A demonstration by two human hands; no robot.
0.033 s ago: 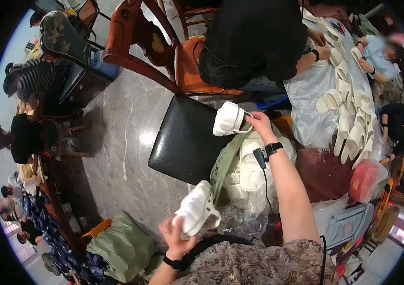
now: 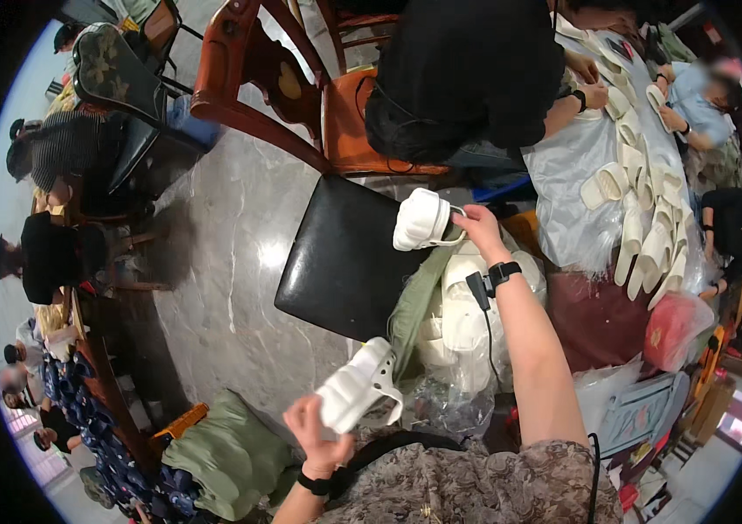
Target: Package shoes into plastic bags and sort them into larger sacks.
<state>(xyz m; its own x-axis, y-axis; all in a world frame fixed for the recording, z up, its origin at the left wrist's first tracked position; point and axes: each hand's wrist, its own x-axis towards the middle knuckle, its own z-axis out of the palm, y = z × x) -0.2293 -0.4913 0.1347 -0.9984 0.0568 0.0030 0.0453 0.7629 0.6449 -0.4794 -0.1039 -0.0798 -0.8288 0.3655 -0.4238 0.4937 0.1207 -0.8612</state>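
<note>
My left hand [image 2: 318,441] grips a white clog [image 2: 355,389] by one end, low in front of my body. That clog tilts up to the right, with its holes and heel strap facing right. Farther out, my right hand [image 2: 480,229] pinches a second white clog [image 2: 423,218] near its opening and strap. This one hangs over the right edge of a black seat [image 2: 340,253]. Beneath my right wrist, a clear plastic bag [image 2: 519,279] holds several white slippers [image 2: 467,306], with green cloth or sacking [image 2: 410,319] along its left side.
A person in black [image 2: 467,79] sits on a wooden chair [image 2: 257,87] ahead. Several cream slippers [image 2: 650,244] lie on a plastic-covered table [image 2: 563,210] at the right. A green sack [image 2: 227,454] stands lower left. Other people work along the left side.
The clog in my left hand has turned a little and dropped slightly, so its holes show more. My right hand and its clog have barely moved.
</note>
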